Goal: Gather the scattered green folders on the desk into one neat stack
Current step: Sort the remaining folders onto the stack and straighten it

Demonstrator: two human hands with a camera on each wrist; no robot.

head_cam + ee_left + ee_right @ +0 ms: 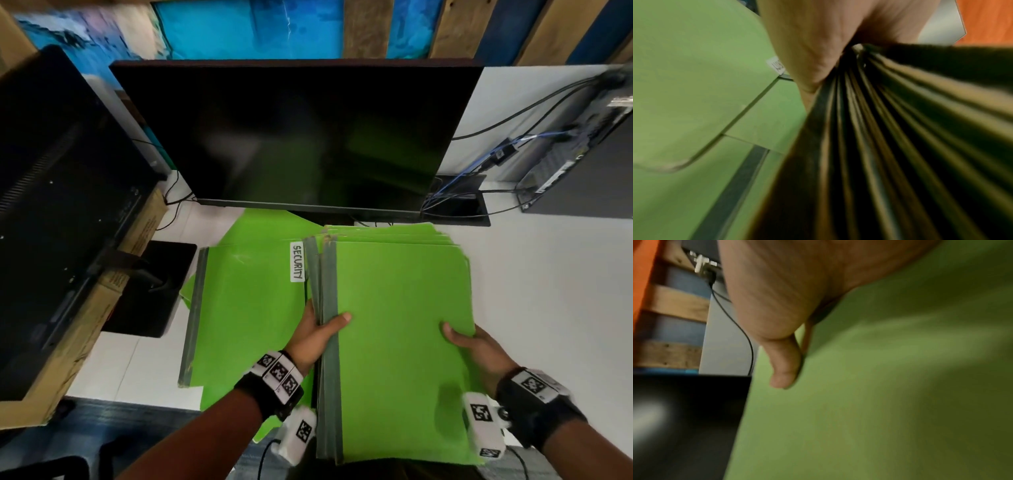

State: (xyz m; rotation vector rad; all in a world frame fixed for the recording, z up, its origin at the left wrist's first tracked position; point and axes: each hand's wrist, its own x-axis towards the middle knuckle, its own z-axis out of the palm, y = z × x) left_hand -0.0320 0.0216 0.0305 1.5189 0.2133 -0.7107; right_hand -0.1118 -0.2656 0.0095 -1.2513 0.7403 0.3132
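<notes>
Head view shows us holding a thick bundle of green folders (400,325) between both hands, lifted off the white table (548,291) and tilted toward us. Our left hand (317,337) clamps the bundle at its grey spine side, thumb lying across the top cover and fingers hidden beneath. Our right hand (474,344) grips the opposite long edge, thumb on top, the rest wrapped under. From the left wrist view the fanned spine edges (890,146) spread out unevenly below the palm, so the bundle is gathered but not yet squared.

To the left of the bundle, more loose folders (246,308) lie flat on the table, one overlapping another; one of them carries a white label reading SECURITY (297,262). They sit in front of the dark monitor (291,137), and a further green sheet pokes out behind them, close under the screen.

We judge the task to be well along: most folders are collected, and the step in hand is carrying the bundle while the last ones wait. The next move, as we see it, calls for either setting the bundle down on the loose folders or freeing one hand to slide them under. After that, the edges need tapping against the table so the spines line up.
</notes>
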